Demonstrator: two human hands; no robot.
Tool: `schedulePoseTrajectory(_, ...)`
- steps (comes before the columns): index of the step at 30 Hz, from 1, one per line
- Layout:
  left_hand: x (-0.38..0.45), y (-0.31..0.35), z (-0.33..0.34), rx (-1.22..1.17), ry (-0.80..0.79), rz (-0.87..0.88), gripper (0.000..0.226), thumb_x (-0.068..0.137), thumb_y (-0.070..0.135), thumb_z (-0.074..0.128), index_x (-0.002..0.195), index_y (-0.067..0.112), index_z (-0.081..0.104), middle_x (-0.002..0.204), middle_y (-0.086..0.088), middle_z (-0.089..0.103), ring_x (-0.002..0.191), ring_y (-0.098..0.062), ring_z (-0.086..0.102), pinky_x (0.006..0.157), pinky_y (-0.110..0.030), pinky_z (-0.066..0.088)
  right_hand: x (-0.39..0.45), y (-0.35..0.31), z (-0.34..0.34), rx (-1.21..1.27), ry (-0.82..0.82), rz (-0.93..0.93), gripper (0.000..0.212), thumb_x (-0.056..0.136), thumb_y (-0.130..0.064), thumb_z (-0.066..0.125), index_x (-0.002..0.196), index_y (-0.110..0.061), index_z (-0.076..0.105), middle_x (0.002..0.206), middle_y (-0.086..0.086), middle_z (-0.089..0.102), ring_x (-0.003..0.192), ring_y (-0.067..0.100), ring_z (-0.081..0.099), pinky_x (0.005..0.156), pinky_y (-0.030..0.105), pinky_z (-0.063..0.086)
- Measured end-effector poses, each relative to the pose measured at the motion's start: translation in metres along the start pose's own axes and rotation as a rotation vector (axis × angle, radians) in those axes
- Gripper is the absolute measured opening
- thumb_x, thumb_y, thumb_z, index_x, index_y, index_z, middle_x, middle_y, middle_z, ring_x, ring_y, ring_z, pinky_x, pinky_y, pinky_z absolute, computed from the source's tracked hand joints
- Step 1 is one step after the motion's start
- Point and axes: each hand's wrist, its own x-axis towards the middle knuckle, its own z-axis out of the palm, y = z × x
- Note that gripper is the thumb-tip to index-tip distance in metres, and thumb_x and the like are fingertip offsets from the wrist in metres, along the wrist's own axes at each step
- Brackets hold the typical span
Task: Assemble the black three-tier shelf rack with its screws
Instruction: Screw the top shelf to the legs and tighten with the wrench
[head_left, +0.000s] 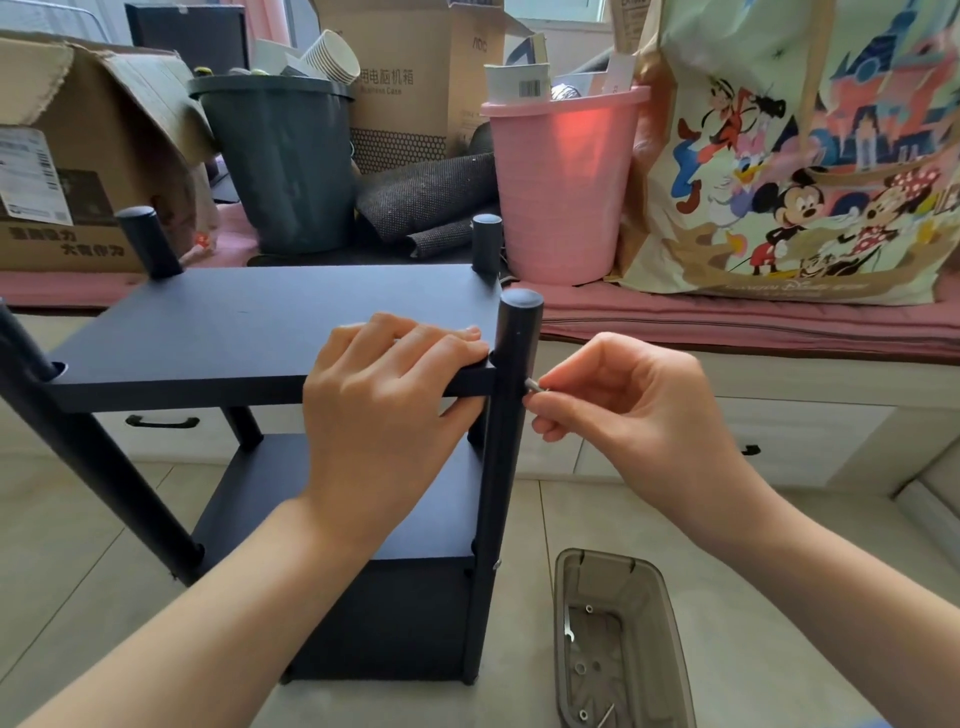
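Note:
The black three-tier shelf rack (249, 332) stands upright on the tiled floor with its top board level. My left hand (387, 395) grips the top board's near right corner, fingers over the top and thumb under the edge. At the front right post (506, 415), my right hand (613, 400) pinches a silver screw (532, 385) whose tip touches the post's side at the height of the top board. The front left post (88, 457) leans outward, away from the top board's corner.
A translucent brown tray (618, 644) with screws and a small key lies on the floor at the lower right. Behind the rack, a pink-cushioned bench holds a dark bin (280, 161), a pink bin (561, 187), cardboard boxes (78, 156) and a cartoon tote bag (800, 156).

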Motion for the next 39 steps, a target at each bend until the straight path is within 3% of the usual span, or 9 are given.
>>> schedulePoseTrajectory(5,0.0,0.0,-0.001,-0.012,-0.002,-0.004,0.013,0.091,0.026,0.076,0.091,0.014,0.08,0.089,0.003,0.078,0.085,-0.026,0.073,0.074,-0.04,0.054,0.003,-0.001,-0.003,0.034,-0.016,0.042,0.009,0.079,0.006,0.075,0.084,0.004,0.067,0.073,0.012,0.073,0.063,0.021,0.072,0.063,0.023,0.057)
schedulePoseTrajectory(10,0.0,0.0,-0.001,-0.017,0.003,-0.018,0.01,0.089,0.024,0.079,0.09,0.014,0.081,0.088,0.003,0.078,0.084,-0.026,0.073,0.073,-0.039,0.054,0.004,-0.001,0.001,0.006,-0.01,0.019,0.009,0.08,0.007,0.074,0.084,0.004,0.066,0.072,0.006,0.074,0.062,0.018,0.071,0.063,0.023,0.058)
schedulePoseTrajectory(19,-0.001,0.001,-0.001,-0.033,-0.011,-0.035,0.011,0.085,0.021,0.083,0.091,0.012,0.081,0.089,0.0,0.078,0.085,-0.027,0.073,0.07,-0.042,0.057,0.002,0.001,0.005,-0.002,0.055,0.039,0.003,0.082,-0.006,0.075,0.083,-0.007,0.074,0.072,0.003,0.074,0.058,0.013,0.066,0.058,0.02,0.053)
schedulePoseTrajectory(27,0.0,0.001,-0.002,-0.037,-0.02,-0.029,0.012,0.087,0.023,0.08,0.091,0.012,0.081,0.089,0.0,0.078,0.085,-0.027,0.074,0.069,-0.042,0.058,-0.002,0.001,0.005,-0.298,0.077,-0.091,0.012,0.08,-0.015,0.08,0.088,-0.018,0.072,0.079,-0.01,0.072,0.073,0.011,0.071,0.07,0.024,0.057)
schedulePoseTrajectory(33,-0.001,0.001,-0.002,-0.035,-0.017,-0.041,0.012,0.085,0.021,0.082,0.092,0.012,0.081,0.089,0.0,0.078,0.084,-0.027,0.073,0.067,-0.042,0.057,-0.004,-0.002,0.007,-0.304,0.173,-0.056,0.019,0.075,-0.028,0.083,0.082,-0.016,0.07,0.069,-0.006,0.072,0.06,0.011,0.07,0.062,0.024,0.057)
schedulePoseTrajectory(39,-0.002,0.001,-0.001,-0.032,-0.011,-0.043,0.012,0.084,0.021,0.083,0.092,0.013,0.08,0.089,0.001,0.078,0.084,-0.028,0.073,0.068,-0.043,0.057,-0.004,-0.001,0.013,-0.291,0.16,-0.034,0.016,0.084,-0.026,0.077,0.077,-0.013,0.07,0.065,-0.006,0.071,0.055,0.01,0.068,0.059,0.019,0.054)
